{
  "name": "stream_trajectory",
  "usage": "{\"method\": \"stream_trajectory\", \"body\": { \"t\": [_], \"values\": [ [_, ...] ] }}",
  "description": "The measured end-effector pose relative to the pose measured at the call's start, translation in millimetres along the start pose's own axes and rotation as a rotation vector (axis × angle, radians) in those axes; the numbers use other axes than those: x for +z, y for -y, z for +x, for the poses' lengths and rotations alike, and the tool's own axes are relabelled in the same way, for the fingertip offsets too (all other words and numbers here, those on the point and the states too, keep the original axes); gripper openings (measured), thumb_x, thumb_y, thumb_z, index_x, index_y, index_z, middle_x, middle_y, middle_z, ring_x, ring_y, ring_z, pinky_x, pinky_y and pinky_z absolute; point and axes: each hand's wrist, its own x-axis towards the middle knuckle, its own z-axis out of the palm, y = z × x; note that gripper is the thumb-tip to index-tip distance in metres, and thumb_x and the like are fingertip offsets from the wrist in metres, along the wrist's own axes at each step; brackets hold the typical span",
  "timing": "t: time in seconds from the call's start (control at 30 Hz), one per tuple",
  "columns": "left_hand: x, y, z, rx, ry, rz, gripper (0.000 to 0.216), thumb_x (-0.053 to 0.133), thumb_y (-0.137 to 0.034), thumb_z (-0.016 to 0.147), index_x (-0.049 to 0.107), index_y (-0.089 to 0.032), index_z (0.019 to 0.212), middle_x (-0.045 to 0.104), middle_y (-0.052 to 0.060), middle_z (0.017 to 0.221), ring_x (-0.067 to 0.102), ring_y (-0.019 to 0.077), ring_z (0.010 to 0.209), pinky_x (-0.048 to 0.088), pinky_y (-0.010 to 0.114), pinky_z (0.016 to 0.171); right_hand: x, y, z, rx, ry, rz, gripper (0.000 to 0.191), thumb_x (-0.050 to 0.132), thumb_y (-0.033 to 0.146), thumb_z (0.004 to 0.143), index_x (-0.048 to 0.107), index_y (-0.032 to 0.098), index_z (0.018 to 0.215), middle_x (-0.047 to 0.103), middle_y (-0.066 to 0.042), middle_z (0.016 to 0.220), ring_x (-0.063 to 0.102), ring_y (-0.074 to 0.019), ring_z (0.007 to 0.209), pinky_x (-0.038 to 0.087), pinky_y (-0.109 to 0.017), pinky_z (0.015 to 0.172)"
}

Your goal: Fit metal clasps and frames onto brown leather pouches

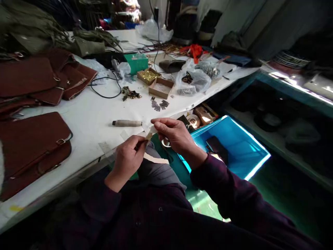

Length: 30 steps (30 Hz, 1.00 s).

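Above the table's front edge, my two hands meet over a pale, tape-like strip. My left hand is closed, pinching it between thumb and fingers, and a length of it hangs below over my lap. My right hand is closed too, its thumb and forefinger gripping a pale piece at the upper end. Whether both pieces are one strip, I cannot tell. Just beyond my left hand lies a slim, tan-wrapped tool with a dark end. Partly hidden by my right hand is a white ring-shaped roll.
Brown leather bags with buckles lie at left on the white table. Farther back are small metal plates, a box of brass-coloured pieces, an open cardboard box and plastic bags. A blue bin stands at right.
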Motion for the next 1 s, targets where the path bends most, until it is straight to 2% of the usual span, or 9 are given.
{"method": "stream_trajectory", "body": {
  "t": [0.17, 0.23, 0.3, 0.37, 0.47, 0.6, 0.77, 0.9, 1.0],
  "values": [
    [11.9, -8.5, -2.5, 0.003, 0.042, -0.084, 0.013, 0.068, -0.033, 0.102, 0.074, -0.021, 0.102, 0.077, 0.003, 0.09, 0.073, 0.0172, 0.078, 0.056, 0.027, 0.075, -2.8, -1.4, -7.0, 0.078, 0.06, 0.122, 0.06, 0.09, 0.055, 0.083, 0.076, 0.021, 0.13, 0.064, 0.003, 0.069, 0.056, -0.0112, 0.058, 0.038, -0.021, 0.048],
    [11.4, -14.6, -2.0, -0.051, 0.022, -0.178, 0.019, 0.069, -0.034, 0.102, 0.073, -0.022, 0.115, 0.078, 0.004, 0.102, 0.074, 0.0177, 0.086, 0.059, 0.027, 0.077, -2.6, -6.7, -10.3, 0.069, 0.051, 0.115, 0.059, 0.09, 0.055, 0.083, 0.076, 0.021, 0.129, 0.067, 0.002, 0.075, 0.058, -0.0113, 0.061, 0.039, -0.021, 0.051],
    [8.3, -20.7, -1.5, -0.094, -0.028, -0.267, 0.036, 0.071, -0.034, 0.1, 0.066, -0.022, 0.134, 0.075, 0.008, 0.122, 0.074, 0.0197, 0.1, 0.062, 0.028, 0.081, -1.9, -13.9, -13.0, 0.045, 0.016, 0.089, 0.053, 0.09, 0.055, 0.082, 0.079, 0.019, 0.12, 0.07, 0.0, 0.081, 0.059, -0.0115, 0.064, 0.043, -0.023, 0.056],
    [4.2, -26.1, -1.1, -0.105, -0.077, -0.325, 0.045, 0.072, -0.034, 0.099, 0.062, -0.022, 0.141, 0.069, 0.011, 0.134, 0.072, 0.0213, 0.108, 0.063, 0.03, 0.084, -0.7, -21.2, -14.8, 0.018, -0.019, 0.062, 0.048, 0.09, 0.055, 0.082, 0.08, 0.018, 0.111, 0.07, 0.0, 0.082, 0.06, -0.0119, 0.068, 0.046, -0.025, 0.061],
    [0.6, -32.4, 0.4, -0.158, -0.095, -0.399, 0.035, 0.075, -0.037, 0.096, 0.071, -0.02, 0.126, 0.071, 0.01, 0.123, 0.073, 0.0207, 0.101, 0.063, 0.029, 0.081, 3.0, -30.1, -17.1, -0.029, -0.051, 0.037, 0.043, 0.089, 0.053, 0.084, 0.08, 0.019, 0.108, 0.068, 0.001, 0.077, 0.059, -0.0125, 0.07, 0.049, -0.026, 0.067],
    [1.6, -34.9, 2.5, -0.41, -0.005, -0.556, 0.034, 0.085, -0.046, 0.089, 0.078, -0.017, 0.106, 0.078, 0.005, 0.093, 0.074, 0.0173, 0.08, 0.064, 0.028, 0.077, 12.1, -40.0, -24.5, -0.089, -0.074, -0.006, 0.044, 0.083, 0.055, 0.091, 0.08, 0.02, 0.117, 0.072, -0.001, 0.084, 0.063, -0.0147, 0.075, 0.053, -0.028, 0.072],
    [-2.8, -20.2, -6.8, -0.649, 0.106, -0.724, 0.045, 0.094, -0.047, 0.078, 0.078, -0.017, 0.108, 0.08, 0.003, 0.091, 0.074, 0.0167, 0.075, 0.063, 0.026, 0.071, 24.9, -56.8, -40.7, -0.227, -0.092, -0.052, 0.037, 0.075, 0.049, 0.099, 0.079, 0.02, 0.122, 0.074, -0.003, 0.098, 0.068, -0.0159, 0.084, 0.057, -0.029, 0.079],
    [-14.2, -5.0, -22.4, -0.684, 0.174, -0.641, 0.042, 0.092, -0.049, 0.08, 0.078, -0.019, 0.107, 0.08, 0.002, 0.093, 0.074, 0.0176, 0.078, 0.063, 0.026, 0.073, 29.2, -65.6, -50.3, -0.35, -0.09, -0.197, 0.035, 0.068, 0.045, 0.105, 0.078, 0.018, 0.126, 0.074, -0.005, 0.107, 0.069, -0.0166, 0.092, 0.057, -0.029, 0.088],
    [-23.3, -3.6, -30.4, -0.581, 0.118, -0.415, 0.036, 0.089, -0.048, 0.084, 0.079, -0.022, 0.108, 0.08, 0.001, 0.097, 0.074, 0.0178, 0.084, 0.062, 0.028, 0.084, 28.1, -63.1, -53.7, -0.362, -0.03, -0.286, 0.04, 0.062, 0.05, 0.108, 0.075, 0.019, 0.128, 0.074, -0.006, 0.107, 0.068, -0.0169, 0.096, 0.056, -0.028, 0.09]
  ]
}}
